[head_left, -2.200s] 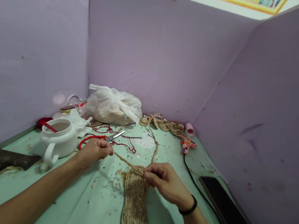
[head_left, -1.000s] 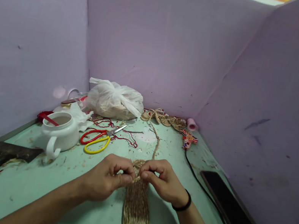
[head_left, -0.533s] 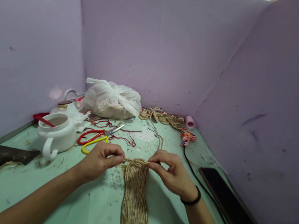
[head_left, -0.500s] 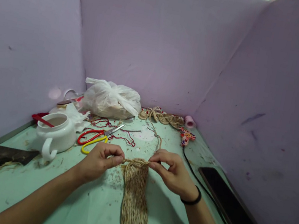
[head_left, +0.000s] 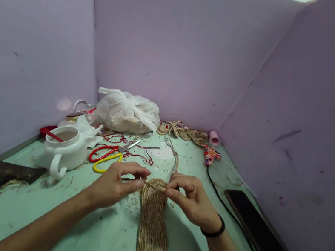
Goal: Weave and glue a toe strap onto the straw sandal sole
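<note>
A sole-shaped piece of coiled straw cord lies lengthwise on the table with its far end between my hands. My left hand is at that end's left edge, its thumb and forefinger close together around a thin sliver, dark with a pale tip, too small to name. At the right edge, my right hand pinches the braided cord against the sole's top. From there a loose length of cord runs back across the table. A black band circles my right wrist.
Red-and-yellow scissors and red thread lie beyond my left hand. Left stand a white pot and a hammer-like tool. Behind are a plastic bag and small straw sandals. A black phone and cable lie right.
My left hand has moved right, closer to the sole, and its grip on the cord end has shifted. My right hand stays at the right edge. The view has shifted slightly.
</note>
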### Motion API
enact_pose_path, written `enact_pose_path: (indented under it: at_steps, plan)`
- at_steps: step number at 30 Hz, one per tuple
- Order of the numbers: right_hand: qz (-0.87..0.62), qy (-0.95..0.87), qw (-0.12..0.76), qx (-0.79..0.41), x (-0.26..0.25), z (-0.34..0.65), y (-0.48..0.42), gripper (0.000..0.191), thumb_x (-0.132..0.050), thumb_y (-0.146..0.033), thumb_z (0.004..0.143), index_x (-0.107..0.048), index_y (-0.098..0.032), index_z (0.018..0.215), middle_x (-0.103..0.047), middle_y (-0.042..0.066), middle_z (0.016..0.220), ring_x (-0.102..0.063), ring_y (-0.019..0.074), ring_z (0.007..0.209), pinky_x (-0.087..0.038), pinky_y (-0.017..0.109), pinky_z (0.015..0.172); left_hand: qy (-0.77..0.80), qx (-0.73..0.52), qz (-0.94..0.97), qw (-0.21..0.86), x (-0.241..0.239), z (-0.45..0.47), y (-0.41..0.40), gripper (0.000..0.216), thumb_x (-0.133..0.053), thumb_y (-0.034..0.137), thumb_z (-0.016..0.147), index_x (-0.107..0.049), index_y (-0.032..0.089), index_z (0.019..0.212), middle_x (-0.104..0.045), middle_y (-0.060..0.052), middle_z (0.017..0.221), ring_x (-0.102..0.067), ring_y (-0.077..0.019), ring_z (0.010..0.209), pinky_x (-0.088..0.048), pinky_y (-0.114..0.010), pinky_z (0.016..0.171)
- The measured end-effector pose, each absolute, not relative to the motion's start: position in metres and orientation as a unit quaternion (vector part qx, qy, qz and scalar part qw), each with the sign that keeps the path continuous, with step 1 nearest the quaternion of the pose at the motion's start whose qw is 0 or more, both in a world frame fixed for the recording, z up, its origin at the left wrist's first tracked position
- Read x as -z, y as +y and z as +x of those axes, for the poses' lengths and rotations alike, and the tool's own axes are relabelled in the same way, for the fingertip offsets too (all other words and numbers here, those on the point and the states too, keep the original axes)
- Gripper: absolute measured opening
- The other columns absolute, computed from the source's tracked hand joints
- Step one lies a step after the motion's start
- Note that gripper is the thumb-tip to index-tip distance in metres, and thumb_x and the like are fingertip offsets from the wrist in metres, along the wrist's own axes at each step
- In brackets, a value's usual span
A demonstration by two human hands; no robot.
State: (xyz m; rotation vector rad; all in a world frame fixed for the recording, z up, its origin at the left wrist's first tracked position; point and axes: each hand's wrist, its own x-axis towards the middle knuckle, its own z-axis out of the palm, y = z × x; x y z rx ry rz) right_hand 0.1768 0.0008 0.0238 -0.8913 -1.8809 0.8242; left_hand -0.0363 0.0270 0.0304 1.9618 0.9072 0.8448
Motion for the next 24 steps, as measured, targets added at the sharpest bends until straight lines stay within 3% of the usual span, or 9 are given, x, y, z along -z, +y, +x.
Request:
enact_pose_path:
  at_steps: [6, 10, 15, 20, 24]
  plan:
    - [-0.351, -0.782, 0.421, -0.296, -0.021, 0.171, 0.001, 0.028, -0.056, -0.040, 0.080, -0.065, -0.017, 0.068, -0.059, 0.001, 0.059, -0.051, 0.0116, 0.056, -0.038, 0.025, 0.056, 0.348, -0.360, 0.789, 0.357, -0.027, -0.030, 0.017, 0.013, -0.057, 0.017, 0.073, -0.065, 0.014, 0.064, -0.061, -0.002, 0.063, -0.055, -0.0123, 0.062, -0.041, -0.024, 0.062]
    - [-0.353, -0.819, 0.362, -0.272, -0.023, 0.177, 0.003, 0.033, -0.046, -0.043, 0.086, -0.066, -0.017, 0.081, -0.064, 0.004, 0.072, -0.056, 0.0145, 0.068, -0.041, 0.028, 0.065, 0.337, -0.369, 0.787, 0.362, -0.027, -0.033, 0.021, 0.012, -0.057, 0.015, 0.073, -0.063, 0.014, 0.063, -0.060, -0.001, 0.063, -0.055, -0.0119, 0.062, -0.040, -0.023, 0.061]
    - [-0.375, -0.861, 0.257, -0.226, -0.023, 0.183, 0.006, 0.047, -0.030, -0.041, 0.092, -0.063, -0.016, 0.070, -0.061, 0.004, 0.064, -0.052, 0.0148, 0.065, -0.038, 0.031, 0.070, 0.329, -0.381, 0.811, 0.299, -0.027, -0.036, 0.025, 0.014, -0.056, 0.016, 0.075, -0.063, 0.014, 0.064, -0.061, -0.003, 0.063, -0.054, -0.0132, 0.064, -0.039, -0.025, 0.065]
    - [-0.384, -0.828, 0.339, -0.226, -0.021, 0.182, 0.005, 0.035, -0.049, -0.044, 0.084, -0.064, -0.016, 0.069, -0.062, 0.003, 0.062, -0.052, 0.0149, 0.063, -0.038, 0.031, 0.067, 0.356, -0.369, 0.808, 0.291, -0.027, -0.034, 0.024, 0.016, -0.055, 0.018, 0.074, -0.062, 0.015, 0.060, -0.060, -0.002, 0.061, -0.053, -0.0133, 0.063, -0.037, -0.026, 0.064]
    - [-0.348, -0.790, 0.437, -0.252, -0.020, 0.179, 0.005, 0.033, -0.051, -0.043, 0.083, -0.061, -0.018, 0.065, -0.056, 0.001, 0.058, -0.050, 0.0145, 0.060, -0.041, 0.033, 0.069, 0.380, -0.346, 0.753, 0.412, -0.030, -0.032, 0.020, 0.019, -0.056, 0.026, 0.071, -0.057, 0.015, 0.056, -0.054, 0.000, 0.056, -0.046, -0.0113, 0.055, -0.035, -0.024, 0.056]
